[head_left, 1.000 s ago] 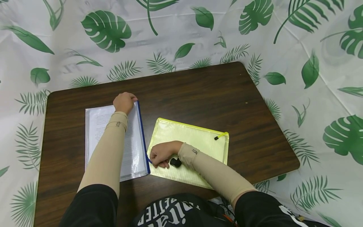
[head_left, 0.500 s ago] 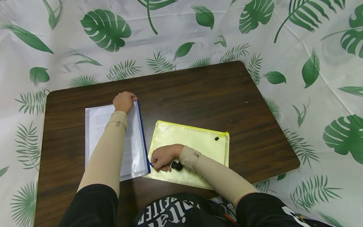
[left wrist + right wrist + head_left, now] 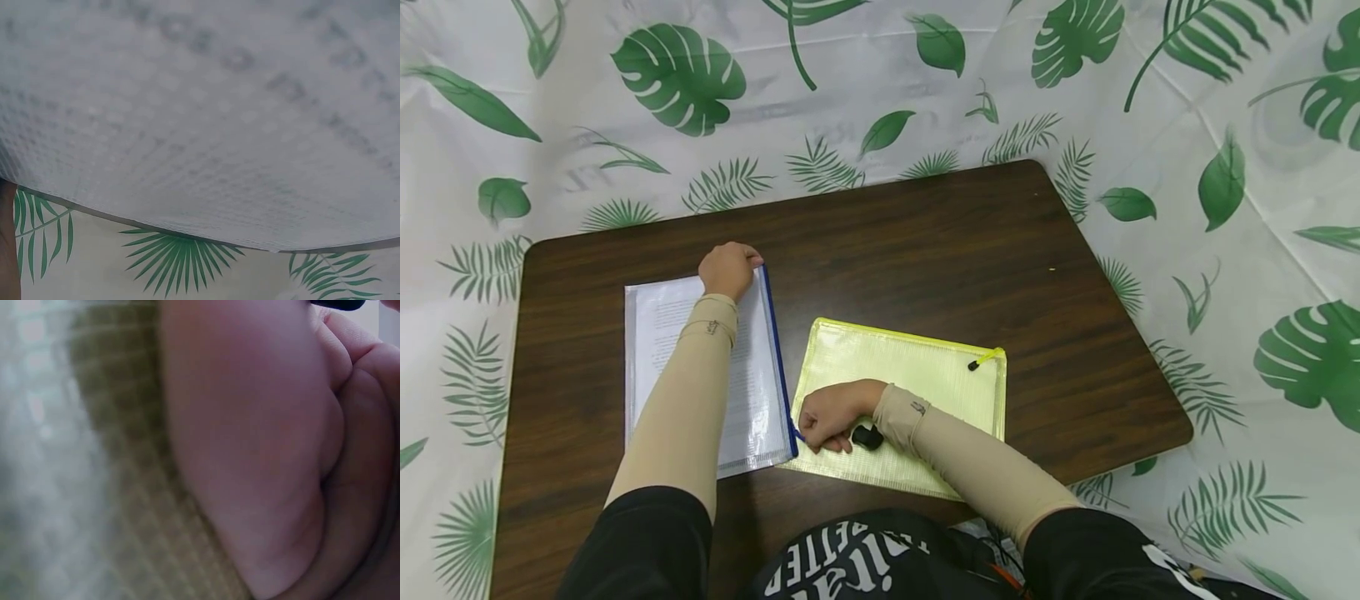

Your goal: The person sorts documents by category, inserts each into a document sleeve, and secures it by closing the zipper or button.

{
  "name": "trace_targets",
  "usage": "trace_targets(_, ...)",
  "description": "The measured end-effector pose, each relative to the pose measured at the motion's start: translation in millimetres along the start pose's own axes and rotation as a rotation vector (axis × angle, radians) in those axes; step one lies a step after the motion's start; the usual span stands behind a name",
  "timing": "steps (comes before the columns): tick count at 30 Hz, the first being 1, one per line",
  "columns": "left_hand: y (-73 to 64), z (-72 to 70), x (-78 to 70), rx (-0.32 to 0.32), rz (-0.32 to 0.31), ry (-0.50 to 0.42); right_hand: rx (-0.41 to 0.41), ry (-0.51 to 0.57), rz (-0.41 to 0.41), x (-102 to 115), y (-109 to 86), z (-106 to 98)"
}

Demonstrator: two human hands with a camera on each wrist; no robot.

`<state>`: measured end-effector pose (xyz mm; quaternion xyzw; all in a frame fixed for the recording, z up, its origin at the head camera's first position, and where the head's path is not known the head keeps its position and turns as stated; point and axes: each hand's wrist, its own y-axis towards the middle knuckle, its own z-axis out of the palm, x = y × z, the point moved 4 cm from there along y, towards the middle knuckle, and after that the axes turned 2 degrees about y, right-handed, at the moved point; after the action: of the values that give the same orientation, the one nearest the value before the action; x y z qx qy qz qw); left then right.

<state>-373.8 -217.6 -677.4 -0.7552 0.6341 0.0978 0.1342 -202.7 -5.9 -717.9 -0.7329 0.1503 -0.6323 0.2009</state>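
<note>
A clear zip pouch (image 3: 752, 400) with blue edging lies on the left of the table, a printed sheet showing through it. My left hand (image 3: 727, 271) grips its far right corner, by the end of the blue zip edge. At the near end of that edge, my right hand (image 3: 835, 412) pinches the blue zipper pull (image 3: 799, 434), most of which the fingers hide. Under this hand lies a yellow mesh zip pouch (image 3: 895, 350), its pull tab (image 3: 987, 359) at the far right corner. The right wrist view shows curled fingers (image 3: 250, 456) close over the mesh.
The dark wooden table (image 3: 925, 242) has a leaf-print sheet (image 3: 850, 75) behind it and at its sides. A black wrist camera (image 3: 867, 436) sits beneath the right wrist. The person's black shirt (image 3: 850, 558) is at the near edge.
My right hand has shifted slightly toward the near right, and the yellow pouch's left side has slid a little nearer. The left hand keeps its place on the corner.
</note>
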Motion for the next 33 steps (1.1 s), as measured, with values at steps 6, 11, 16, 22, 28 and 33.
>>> trace_targets(6,-1.7,-1.2,-0.8,-0.002,0.001,-0.002,-0.004,0.002,0.006,-2.5,2.2,-0.3)
trace_targets(11,-1.7,-1.4,-0.2,-0.009,-0.002,0.003,-0.007,0.006,0.005,-1.9,1.7,-0.4)
trace_targets(16,-0.4,-1.7,0.8,0.011,-0.002,-0.001,-0.011,-0.005,0.003,-1.3,1.0,0.6)
trace_targets(22,1.0,-1.4,1.2,0.010,0.003,-0.005,0.031,-0.057,0.039,1.6,-3.9,14.9)
trace_targets(28,2.2,-4.7,-1.4,-0.002,0.013,-0.018,0.071,-0.081,0.040,4.8,-7.7,27.3)
trace_targets(33,1.5,-3.5,-1.8,0.020,-0.001,-0.008,0.073,-0.062,0.043,4.8,-8.5,27.4)
